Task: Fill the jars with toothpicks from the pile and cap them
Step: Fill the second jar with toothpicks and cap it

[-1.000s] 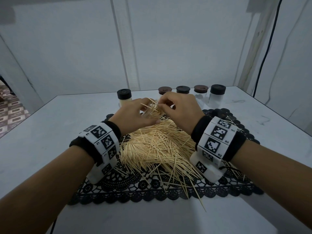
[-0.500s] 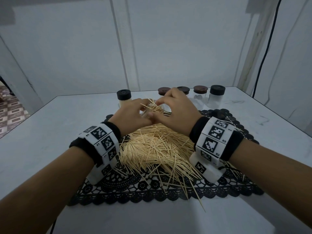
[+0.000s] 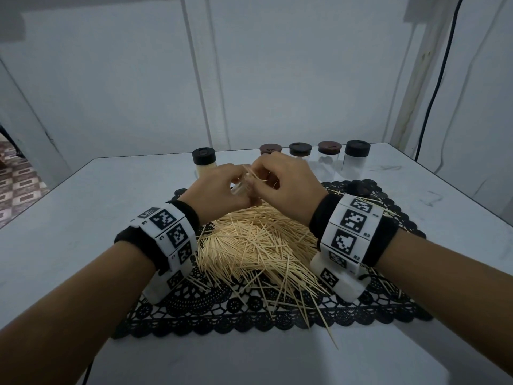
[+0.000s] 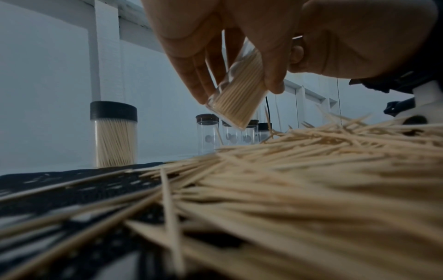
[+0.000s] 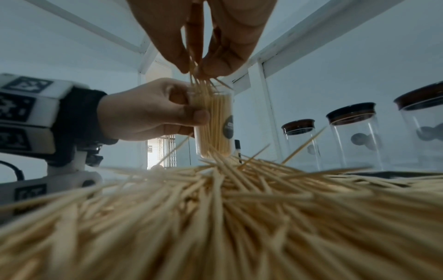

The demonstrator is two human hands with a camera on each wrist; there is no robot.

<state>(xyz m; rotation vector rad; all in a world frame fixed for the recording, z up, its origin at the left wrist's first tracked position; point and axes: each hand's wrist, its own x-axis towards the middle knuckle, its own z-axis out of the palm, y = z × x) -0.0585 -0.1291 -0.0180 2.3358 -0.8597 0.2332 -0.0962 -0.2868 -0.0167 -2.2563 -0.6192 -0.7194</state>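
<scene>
Pale blue-grey walls close in on three sides of a white table (image 3: 69, 218), and a black lace mat (image 3: 249, 318) lies across the middle of it under a loose pile of toothpicks (image 3: 255, 245), some spilling past the mat's near edge onto the bare top. Above the far side of the pile the two hands meet. The left hand (image 3: 219, 190) has its fingers and thumb wrapped round a small clear jar (image 4: 239, 91), uncapped and already packed with toothpicks — tilted in the left wrist view, its base just above the heap. The right hand (image 3: 286, 184) comes down over the jar's mouth with thumb and fingertips (image 5: 215, 64) pressed together on a small bunch of toothpicks (image 5: 202, 85), whose lower ends reach into the opening among the ones already inside. Back on the table, to the left, stands a capped jar full of toothpicks (image 3: 204, 162) with a black lid. To the right, behind the hands, is a row of four more clear jars (image 3: 327, 155), lids on and no toothpicks in them that I can see; two lids look brown, two black. A dark round lid (image 3: 358, 188) rests on the mat's far right corner, well apart from the hands. Both wrists wear white bands printed with black square markers over black straps — the left band (image 3: 166, 232) and the right band (image 3: 349, 229). A black cable (image 3: 435, 79) runs down the right wall.
</scene>
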